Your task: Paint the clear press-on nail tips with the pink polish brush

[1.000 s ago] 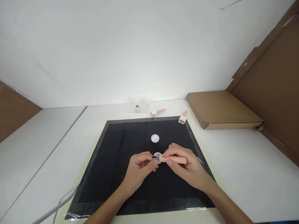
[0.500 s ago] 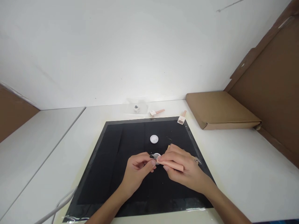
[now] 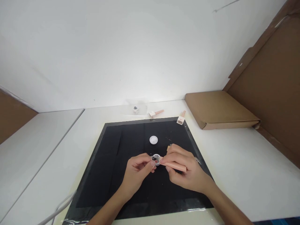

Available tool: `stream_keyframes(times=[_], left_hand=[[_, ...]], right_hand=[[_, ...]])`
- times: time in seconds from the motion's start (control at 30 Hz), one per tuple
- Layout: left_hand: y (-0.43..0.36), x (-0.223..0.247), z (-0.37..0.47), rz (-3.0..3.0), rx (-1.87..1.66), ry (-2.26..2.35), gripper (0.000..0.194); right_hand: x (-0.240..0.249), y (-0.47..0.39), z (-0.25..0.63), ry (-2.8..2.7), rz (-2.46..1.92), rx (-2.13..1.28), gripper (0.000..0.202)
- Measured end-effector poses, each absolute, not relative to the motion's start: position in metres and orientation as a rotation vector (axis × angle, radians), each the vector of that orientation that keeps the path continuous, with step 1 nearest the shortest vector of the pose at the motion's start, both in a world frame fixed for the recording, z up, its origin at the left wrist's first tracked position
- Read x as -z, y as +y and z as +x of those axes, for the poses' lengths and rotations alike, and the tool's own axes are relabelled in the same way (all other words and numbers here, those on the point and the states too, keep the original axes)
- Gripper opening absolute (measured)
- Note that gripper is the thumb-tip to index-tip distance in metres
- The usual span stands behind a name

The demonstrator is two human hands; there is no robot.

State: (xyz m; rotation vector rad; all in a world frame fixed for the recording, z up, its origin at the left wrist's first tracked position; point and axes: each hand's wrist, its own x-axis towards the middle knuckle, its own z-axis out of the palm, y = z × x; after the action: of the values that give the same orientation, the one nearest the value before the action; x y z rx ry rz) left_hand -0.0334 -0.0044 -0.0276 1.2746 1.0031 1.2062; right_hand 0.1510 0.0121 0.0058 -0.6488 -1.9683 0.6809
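Observation:
My left hand (image 3: 140,168) is closed, thumb and finger pinched at the rim of a small round white container (image 3: 156,155). Whatever it pinches is too small to make out; a dark bit shows beside the fingertips. In my right hand (image 3: 187,168) is a peach-coloured handle (image 3: 175,166), its narrow end pointing left at the container. A yellowish piece (image 3: 168,148) pokes out beyond the right fingers, and a shiny metal loop (image 3: 198,160) shows behind that hand. Farther back on the black mat (image 3: 131,137) lies a round white lid or dish (image 3: 153,140).
Two peach-handled pieces with whitish square ends, one left (image 3: 156,113) and one right (image 3: 181,118), lie beyond the mat. Near the wall is a clear tray (image 3: 142,110) with a small dark-and-white item. A flat cardboard box (image 3: 222,109) sits right; a cable (image 3: 58,209) runs lower left.
The peach handle has drawn slightly right, away from my left fingertips, and more of the container's inside shows. The camera view has shifted a little.

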Motion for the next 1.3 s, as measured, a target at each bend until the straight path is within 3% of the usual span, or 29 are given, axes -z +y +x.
stream_keyframes(times=[0.9, 1.3], left_hand=[[-0.002, 0.031, -0.038, 1.135, -1.184, 1.065, 0.02], [-0.001, 0.014, -0.027, 1.173, -1.107, 1.189, 0.021]], right_hand=[[-0.011, 0.015, 0.156, -1.821, -0.626, -0.653, 0.026], [-0.006, 0.014, 0.153, -2.029, -0.662, -0.673, 0.027]])
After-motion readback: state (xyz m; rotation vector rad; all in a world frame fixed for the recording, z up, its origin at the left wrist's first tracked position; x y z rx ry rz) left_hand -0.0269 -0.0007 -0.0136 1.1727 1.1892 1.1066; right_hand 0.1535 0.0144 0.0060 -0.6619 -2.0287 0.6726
